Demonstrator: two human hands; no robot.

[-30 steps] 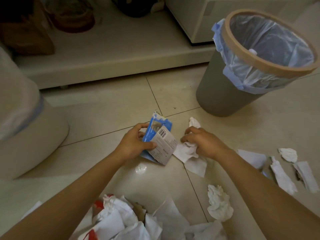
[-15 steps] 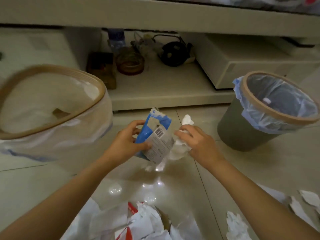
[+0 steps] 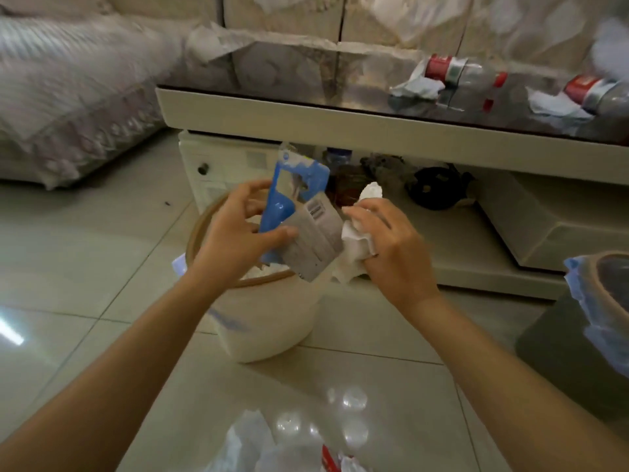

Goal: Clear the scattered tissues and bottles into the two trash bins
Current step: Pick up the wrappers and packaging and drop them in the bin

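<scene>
Dim, flat indoor light with a greenish-grey cast. Round glare spots shine on the glossy floor [image 3: 343, 417], and a bright streak marks its left edge. The sofa [image 3: 68, 97] and upper corners smear with blur; straight lines bow outward.

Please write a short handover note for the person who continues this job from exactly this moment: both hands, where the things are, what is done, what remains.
Left hand: holds a blue and grey cardboard package above the white round trash bin.
Right hand: closed on crumpled white tissue, beside the package, at that bin's rim.
Grey round bin with blue liner: at the right edge.
Done: the white bin appears to hold some white waste already.
Left: drop both held items; two clear plastic bottles with red labels and tissues lie on the glass-topped table; more white tissues lie on the floor nearest the camera.
</scene>
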